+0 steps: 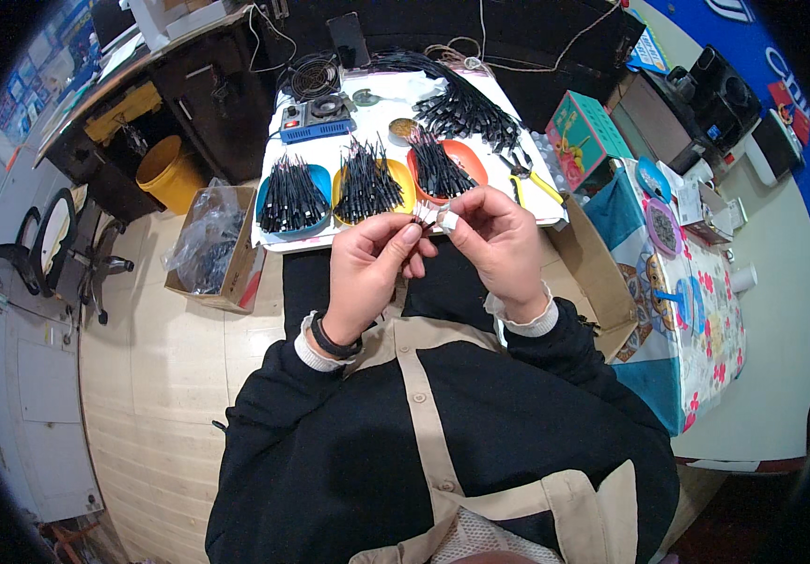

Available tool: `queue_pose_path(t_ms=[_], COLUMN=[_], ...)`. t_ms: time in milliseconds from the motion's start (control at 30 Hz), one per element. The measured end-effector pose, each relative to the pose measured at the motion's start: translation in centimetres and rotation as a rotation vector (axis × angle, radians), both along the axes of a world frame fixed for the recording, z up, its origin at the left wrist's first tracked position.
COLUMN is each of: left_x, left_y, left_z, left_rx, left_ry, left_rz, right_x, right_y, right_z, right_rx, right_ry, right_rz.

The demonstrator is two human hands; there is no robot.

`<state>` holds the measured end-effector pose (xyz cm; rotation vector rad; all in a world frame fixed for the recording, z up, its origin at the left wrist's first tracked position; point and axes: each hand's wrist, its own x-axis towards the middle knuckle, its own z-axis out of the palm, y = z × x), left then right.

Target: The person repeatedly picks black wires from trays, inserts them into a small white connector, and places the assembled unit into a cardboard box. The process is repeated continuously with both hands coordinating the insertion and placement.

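Close together at the table's near edge, my left hand and my right hand pinch a small white strip-like piece with narrow teeth. Its exact kind is too small to tell, and fingertips cover part of it. Just beyond my hands stand a blue tray, a yellow tray and an orange tray. Each is heaped with short black cables with thin wire ends. To the right of the orange tray lies a plier-like tool with yellow handles.
Behind the trays are a blue-fronted heating device, a round tin, a fan and a large black cable bundle. A cardboard box with plastic bags stands on the floor left; another open carton is right.
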<state>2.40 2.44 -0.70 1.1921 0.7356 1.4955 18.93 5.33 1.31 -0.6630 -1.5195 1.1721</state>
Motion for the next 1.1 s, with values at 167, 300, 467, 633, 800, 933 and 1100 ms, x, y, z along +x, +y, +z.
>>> queue_pose_path(t_ms=[167,300,467,633,800,933,1100], left_x=[1.0,0.6,0.2,-0.2,-1.0,-0.9,-0.9], left_y=[-0.3,-0.1,-0.1,-0.3,-0.3,-0.7,-0.9], left_z=[-0.5,-0.8,-1.0,-0.9,-0.6,-0.6,-0.9], left_rx=[0.159,0.045,-0.123,-0.163,-0.197,-0.182,-0.101], left_ry=[0.168,-0.036,-0.328,-0.318,-0.162,-0.103,-0.028], left_rz=[0.172,-0.013,-0.291,-0.342,-0.355,-0.316,-0.263], right_x=[-1.0,-1.0,-1.4,-0.9,0.1,0.5,0.2], right_y=[-0.7,0.0,0.1,0.2,0.4,0.8,0.7], right_z=[-0.3,-0.7,-1.8,-1.6,-1.0,-1.4,-2.7], right_rx=[-0.024,-0.196,-0.406,-0.48,-0.451,-0.524,-0.654], right_ry=[-0.005,0.204,0.518,0.491,0.29,0.344,0.413], right_rz=[-0.086,0.14,0.347,0.463,0.353,0.554,0.664])
